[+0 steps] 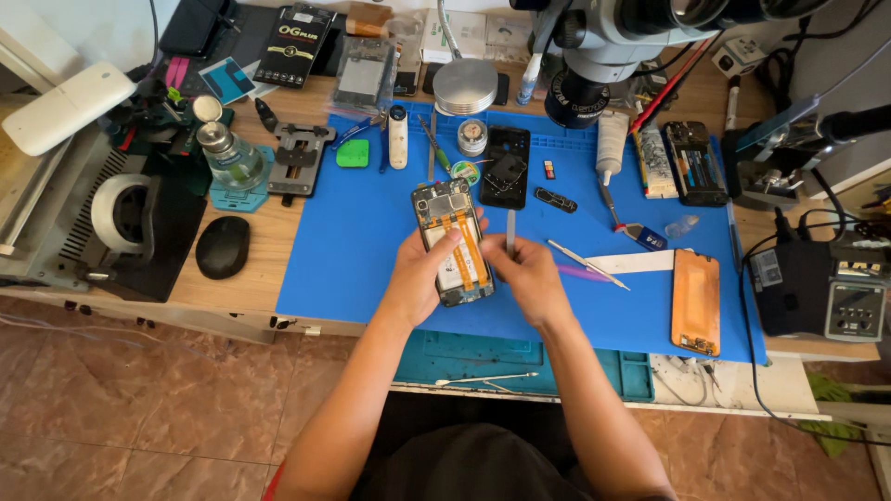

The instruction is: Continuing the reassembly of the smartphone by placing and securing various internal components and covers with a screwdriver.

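Opened phone [454,243] upright-tilted, long axis near-far, left hand [419,278].

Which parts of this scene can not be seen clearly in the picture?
Head view:
- Lower end of the opened black phone with orange ribbon cables: covered by the left hand.
- Thin grey metal tool: lower end inside the right hand.
- Grey microscope: cut off by top edge.

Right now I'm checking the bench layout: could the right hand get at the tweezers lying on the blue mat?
Probably yes. The tweezers lie just beside the right hand with bare blue mat between, though that hand holds a thin metal tool.
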